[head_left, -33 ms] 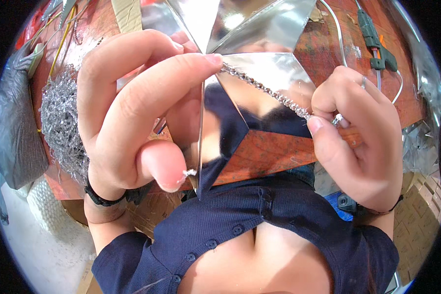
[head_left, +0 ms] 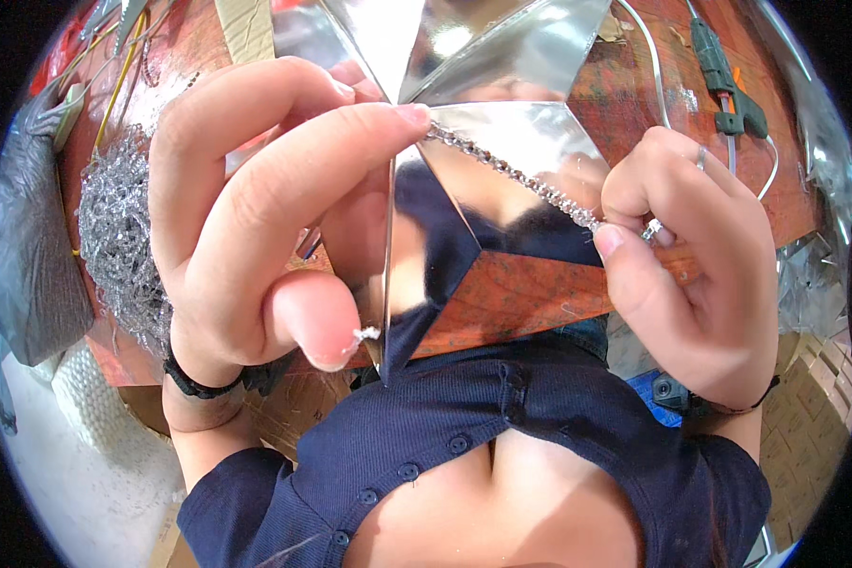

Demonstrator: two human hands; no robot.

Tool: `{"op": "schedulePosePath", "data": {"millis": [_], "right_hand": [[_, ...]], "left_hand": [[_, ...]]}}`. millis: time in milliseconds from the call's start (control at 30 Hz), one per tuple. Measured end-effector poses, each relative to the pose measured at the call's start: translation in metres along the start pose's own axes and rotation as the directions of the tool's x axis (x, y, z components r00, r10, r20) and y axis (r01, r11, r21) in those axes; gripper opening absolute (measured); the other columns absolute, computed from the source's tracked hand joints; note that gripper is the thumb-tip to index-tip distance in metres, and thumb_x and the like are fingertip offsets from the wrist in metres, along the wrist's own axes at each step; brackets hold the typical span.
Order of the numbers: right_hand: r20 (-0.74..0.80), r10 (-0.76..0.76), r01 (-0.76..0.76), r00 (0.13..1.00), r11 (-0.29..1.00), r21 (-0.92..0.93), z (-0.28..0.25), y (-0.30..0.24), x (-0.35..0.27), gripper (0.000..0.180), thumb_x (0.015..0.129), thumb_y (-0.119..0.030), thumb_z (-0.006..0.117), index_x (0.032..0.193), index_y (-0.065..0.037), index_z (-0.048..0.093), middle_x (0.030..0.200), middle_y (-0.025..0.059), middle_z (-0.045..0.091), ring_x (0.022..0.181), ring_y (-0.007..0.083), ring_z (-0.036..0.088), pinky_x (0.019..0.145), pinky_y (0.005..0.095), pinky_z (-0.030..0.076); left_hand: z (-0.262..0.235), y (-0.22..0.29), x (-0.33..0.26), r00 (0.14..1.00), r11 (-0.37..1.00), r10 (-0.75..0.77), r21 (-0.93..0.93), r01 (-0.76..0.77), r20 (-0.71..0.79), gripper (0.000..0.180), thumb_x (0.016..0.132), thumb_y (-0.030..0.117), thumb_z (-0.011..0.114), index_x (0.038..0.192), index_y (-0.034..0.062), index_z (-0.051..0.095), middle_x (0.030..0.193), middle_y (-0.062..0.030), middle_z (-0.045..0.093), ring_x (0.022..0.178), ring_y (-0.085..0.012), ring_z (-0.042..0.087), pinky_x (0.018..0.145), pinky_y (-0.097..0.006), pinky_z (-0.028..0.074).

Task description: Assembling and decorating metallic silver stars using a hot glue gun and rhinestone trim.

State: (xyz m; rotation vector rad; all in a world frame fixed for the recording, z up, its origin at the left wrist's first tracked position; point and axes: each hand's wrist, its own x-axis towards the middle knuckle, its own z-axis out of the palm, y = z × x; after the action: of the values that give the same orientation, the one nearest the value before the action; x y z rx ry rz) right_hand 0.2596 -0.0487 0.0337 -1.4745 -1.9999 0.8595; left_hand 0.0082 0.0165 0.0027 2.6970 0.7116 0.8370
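Observation:
A mirrored silver star [head_left: 530,142] with folded facets lies in front of me, reflecting my clothes and fingers. A thin silver rhinestone trim [head_left: 511,172] runs slantwise across it. With its index fingertip, my left hand [head_left: 256,199] presses the trim's upper end down near the star's centre. The left thumb stands apart, with a small white wisp on its tip. My right hand [head_left: 696,256] is closed, pinching the trim between thumb and index finger beyond the star's right side. A short end of trim pokes out past that pinch. Some left fingers are partly hidden.
A tangled heap of silver trim [head_left: 123,237] lies left of my left hand, beside a grey plastic bag [head_left: 33,256]. A dark green glue gun [head_left: 729,95] with a white cord rests at the far right of the reddish table [head_left: 530,293]. Cardboard [head_left: 246,28] lies at the back.

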Motion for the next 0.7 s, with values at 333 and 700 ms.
{"op": "schedulePosePath", "data": {"millis": [333,700], "right_hand": [[0.038,0.041,-0.043,0.998,0.997,0.057,-0.0013,0.001,0.0018,0.009,0.067,0.004,0.051,0.071,0.001,0.044,0.068,0.0065,0.041,0.06,0.0164,0.039,0.056,0.0267,0.03],[-0.008,0.04,-0.041,0.999,0.998,-0.055,-0.0007,0.001,0.0016,0.017,0.063,0.005,0.057,0.07,-0.001,0.043,0.063,0.0046,0.041,0.056,0.0161,0.038,0.054,0.0278,0.03]], "left_hand": [[-0.0002,0.0009,-0.002,1.0,1.0,-0.015,-0.007,0.015,0.01,0.08,0.086,0.068,0.021,0.104,0.0019,0.062,0.105,-0.0154,0.056,0.097,-0.0268,0.056,0.088,-0.037,0.045],[-0.002,-0.0025,-0.001,1.0,0.999,0.011,-0.032,-0.01,0.025,0.078,0.087,0.067,0.023,0.106,0.0019,0.061,0.105,-0.0152,0.055,0.098,-0.027,0.056,0.088,-0.037,0.044]]}}
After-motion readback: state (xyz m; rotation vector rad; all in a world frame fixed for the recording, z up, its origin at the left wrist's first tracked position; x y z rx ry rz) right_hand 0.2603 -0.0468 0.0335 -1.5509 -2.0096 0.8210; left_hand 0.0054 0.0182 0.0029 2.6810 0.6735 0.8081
